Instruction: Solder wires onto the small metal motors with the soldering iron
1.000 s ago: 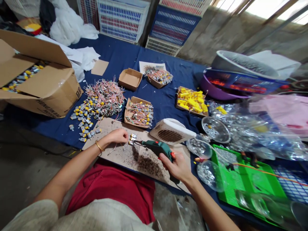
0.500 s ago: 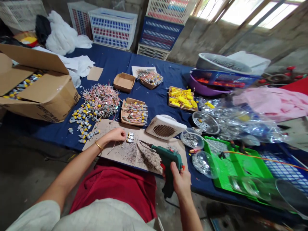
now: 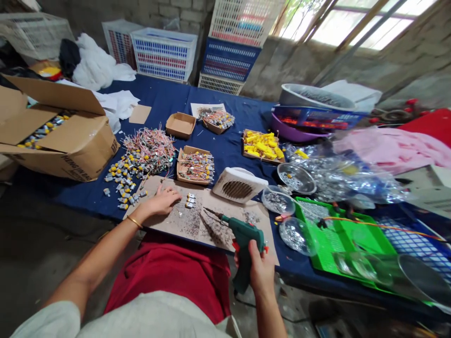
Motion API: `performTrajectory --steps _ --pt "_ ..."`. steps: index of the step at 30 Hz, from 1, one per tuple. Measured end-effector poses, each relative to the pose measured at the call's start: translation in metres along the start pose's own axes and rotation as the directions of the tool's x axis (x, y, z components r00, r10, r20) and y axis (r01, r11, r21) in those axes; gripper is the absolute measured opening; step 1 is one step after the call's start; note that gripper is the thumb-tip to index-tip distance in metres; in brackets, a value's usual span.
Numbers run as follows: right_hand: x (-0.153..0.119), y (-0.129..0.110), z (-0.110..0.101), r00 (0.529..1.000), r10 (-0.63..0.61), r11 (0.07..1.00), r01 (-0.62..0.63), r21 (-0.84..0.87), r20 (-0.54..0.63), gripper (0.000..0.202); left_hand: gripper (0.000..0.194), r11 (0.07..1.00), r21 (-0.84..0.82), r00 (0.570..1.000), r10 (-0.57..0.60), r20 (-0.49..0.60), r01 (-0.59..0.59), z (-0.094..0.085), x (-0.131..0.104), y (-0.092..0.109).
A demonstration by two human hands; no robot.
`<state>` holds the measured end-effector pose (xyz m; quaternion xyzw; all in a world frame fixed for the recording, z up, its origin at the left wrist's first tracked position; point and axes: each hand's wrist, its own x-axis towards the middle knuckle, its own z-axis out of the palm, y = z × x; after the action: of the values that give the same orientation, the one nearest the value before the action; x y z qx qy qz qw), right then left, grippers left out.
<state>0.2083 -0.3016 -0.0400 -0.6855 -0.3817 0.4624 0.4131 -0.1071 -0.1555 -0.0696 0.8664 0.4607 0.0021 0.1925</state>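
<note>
The right hand (image 3: 260, 265) grips a soldering gun (image 3: 246, 232), tip over cardboard (image 3: 150, 186); the left hand (image 3: 162, 201), fingers (image 3: 169, 192) spread, lies by three motors (image 3: 190, 200). I see one tray (image 3: 190, 180) of wired motors (image 3: 198, 166), another tray (image 3: 262, 159) of yellow parts (image 3: 262, 144).

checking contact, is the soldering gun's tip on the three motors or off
Off. The right hand holds the green soldering gun with its tip short of the three motors; speckled cardboard shows between.

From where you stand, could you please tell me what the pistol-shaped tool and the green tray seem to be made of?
Pistol-shaped tool: probably matte green plastic, judging by its moulded-looking body; its thin, dark tip looks metallic. Green tray: likely smooth plastic, given its even, bright colour.
</note>
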Motion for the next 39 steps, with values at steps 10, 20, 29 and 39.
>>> performTrajectory --steps 10,20,29,39 --pt "-0.013 0.019 -0.006 0.995 0.029 0.995 -0.02 0.097 -0.091 0.054 0.018 0.98 -0.148 0.982 -0.153 -0.111 0.136 0.008 -0.001 0.023" --pt "-0.016 0.023 -0.014 0.997 -0.007 0.997 0.012 0.071 -0.074 0.053 0.03 0.94 -0.307 0.988 -0.152 0.02 0.151 0.011 -0.022 0.021" --pt "-0.014 0.019 -0.015 0.99 -0.037 0.999 0.034 -0.022 -0.135 0.053 0.031 0.975 -0.076 0.976 -0.214 -0.043 0.21 0.018 -0.034 0.022" --pt "-0.014 0.011 -0.004 0.988 -0.018 0.999 0.011 -0.046 -0.151 0.056 0.032 0.95 -0.155 0.955 -0.285 -0.084 0.27 -0.002 -0.023 0.025"
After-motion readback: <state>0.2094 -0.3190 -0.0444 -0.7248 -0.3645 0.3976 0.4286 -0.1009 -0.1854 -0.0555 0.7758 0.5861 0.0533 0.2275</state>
